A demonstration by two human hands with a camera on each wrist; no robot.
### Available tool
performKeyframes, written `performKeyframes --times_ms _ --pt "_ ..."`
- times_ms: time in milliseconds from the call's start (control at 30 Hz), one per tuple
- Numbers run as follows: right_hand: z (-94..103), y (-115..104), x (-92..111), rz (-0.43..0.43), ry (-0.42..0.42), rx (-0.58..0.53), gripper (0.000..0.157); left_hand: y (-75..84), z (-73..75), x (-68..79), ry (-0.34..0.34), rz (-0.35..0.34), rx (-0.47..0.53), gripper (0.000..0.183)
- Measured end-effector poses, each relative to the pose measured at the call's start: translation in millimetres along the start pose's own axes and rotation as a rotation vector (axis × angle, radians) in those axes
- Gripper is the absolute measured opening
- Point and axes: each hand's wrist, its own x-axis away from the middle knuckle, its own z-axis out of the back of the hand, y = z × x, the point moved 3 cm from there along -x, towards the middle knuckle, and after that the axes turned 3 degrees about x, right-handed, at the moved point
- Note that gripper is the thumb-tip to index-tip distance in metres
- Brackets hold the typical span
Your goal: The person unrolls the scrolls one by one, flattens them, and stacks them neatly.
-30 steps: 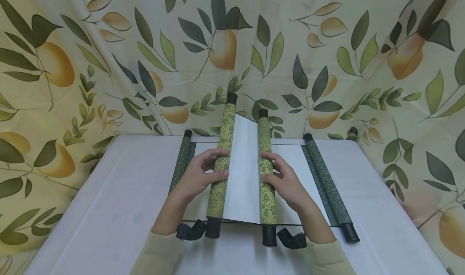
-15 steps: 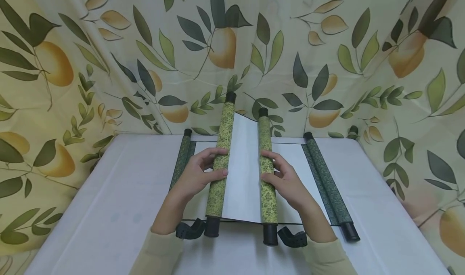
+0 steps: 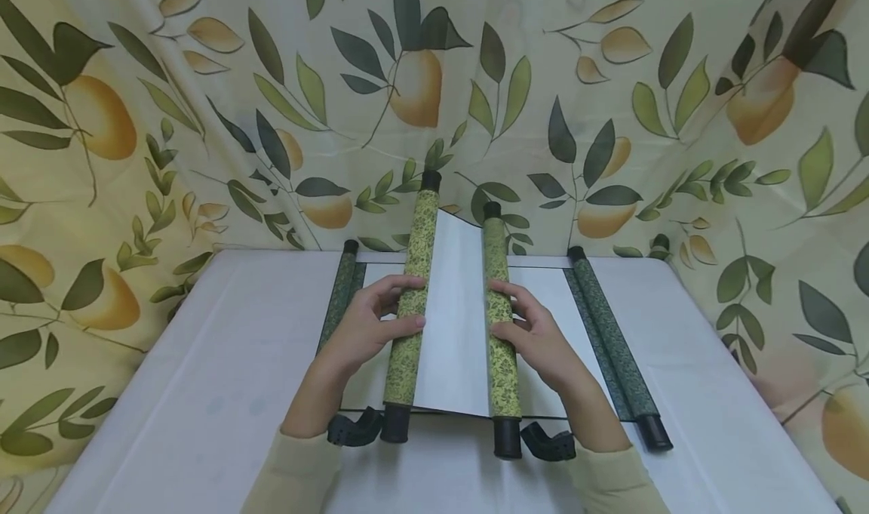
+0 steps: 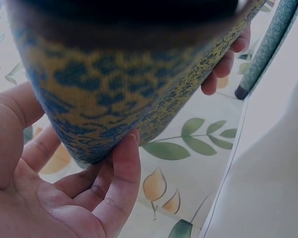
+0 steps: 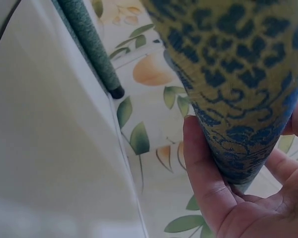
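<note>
In the head view, a hanging scroll with yellow-green brocade is held partly unrolled above the table. My left hand point(image 3: 366, 314) grips its left roller point(image 3: 412, 303), thumb and fingers curled round it. Its right roller point(image 3: 503, 370) is gripped by my right hand point(image 3: 532, 337). A strip of white scroll paper point(image 3: 451, 318) spans the gap between the two rollers, and black knobs cap their ends. Close up, the left wrist view shows the patterned roller point(image 4: 99, 94) against my left fingers point(image 4: 121, 178). Likewise, my right fingers point(image 5: 203, 173) wrap the other roller point(image 5: 238, 89) in the right wrist view.
Beneath the held scroll lies a second scroll, spread open on the white table point(image 3: 258, 363). Its dark green rollers stand at left point(image 3: 337, 295) and right point(image 3: 618, 348). A leaf-and-fruit patterned curtain point(image 3: 434, 84) hangs behind. Black wrist devices point(image 3: 356, 428) sit at both wrists.
The lower ends of the two held rollers have drifted very slightly apart, the right one edging right. Both hands keep their grip, and the view has shifted a little.
</note>
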Motion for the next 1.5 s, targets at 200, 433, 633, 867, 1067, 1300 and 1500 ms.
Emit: performKeyframes --times_ms 200,433,633,867,1067,1300,1500 --pt "0.6 0.7 -1.2 -0.002 -0.007 0.007 0.062 0.4 0.8 0.5 -0.004 -0.002 0.005 0.047" --pt "1.7 0.9 -0.2 -0.007 -0.006 0.038 0.063 2.2 0.3 0.9 -0.006 0.010 0.011 0.046" --pt "2.3 0.6 -0.4 -0.008 -0.003 0.042 0.062 2.0 1.0 1.1 -0.003 0.011 0.010 0.047" --pt "4.1 1.9 -1.1 -0.012 -0.005 0.063 0.062 3.8 1.1 1.0 -0.004 0.008 0.009 0.047" --pt "5.1 1.8 -1.2 -0.015 0.014 0.093 0.060 5.0 2.6 1.0 -0.001 0.004 0.003 0.047" --pt "6.6 4.8 -1.8 -0.022 -0.007 0.074 0.061 5.5 2.9 1.2 -0.005 -0.004 0.007 0.047" --pt "9.4 4.9 -0.8 -0.012 -0.006 0.090 0.061 4.5 3.1 0.2 -0.012 -0.016 0.013 0.047"
